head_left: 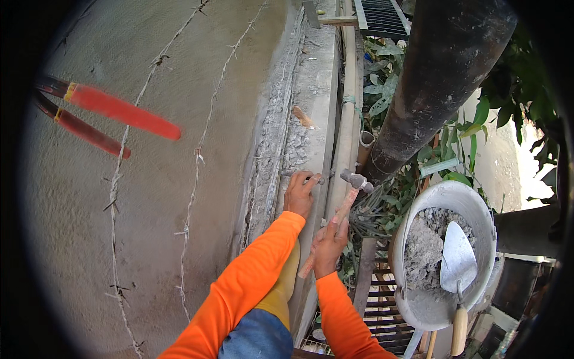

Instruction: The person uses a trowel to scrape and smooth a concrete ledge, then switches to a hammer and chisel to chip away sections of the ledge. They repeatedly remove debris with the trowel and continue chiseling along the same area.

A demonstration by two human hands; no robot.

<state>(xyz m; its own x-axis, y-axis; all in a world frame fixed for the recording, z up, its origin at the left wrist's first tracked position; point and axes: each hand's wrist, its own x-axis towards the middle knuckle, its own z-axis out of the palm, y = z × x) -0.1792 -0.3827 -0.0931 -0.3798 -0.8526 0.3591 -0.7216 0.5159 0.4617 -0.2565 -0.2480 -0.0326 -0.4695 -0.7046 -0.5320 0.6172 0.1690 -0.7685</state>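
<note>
Wrapped tight, right hand (330, 245) is gripping wooden-handled hammer (345, 208), frame center; left hand (299, 195) is pinching chisel-like metal rod (321, 180) just left of hammer's head. Trowel (458, 258) is resting in rubble-filled basin (426, 310), lower right.

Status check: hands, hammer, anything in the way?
Right grip closed on hammer. Left grip holding metal piece, mostly hidden. Thick dark pole close to hammer's head.

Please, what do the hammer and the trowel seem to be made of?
Hammer: head probably steel, grey and dull; its worn, reddish handle may be wood. Trowel: blade apparently smooth metal, with a silvery sheen; its smooth tan handle is likely wood.
</note>
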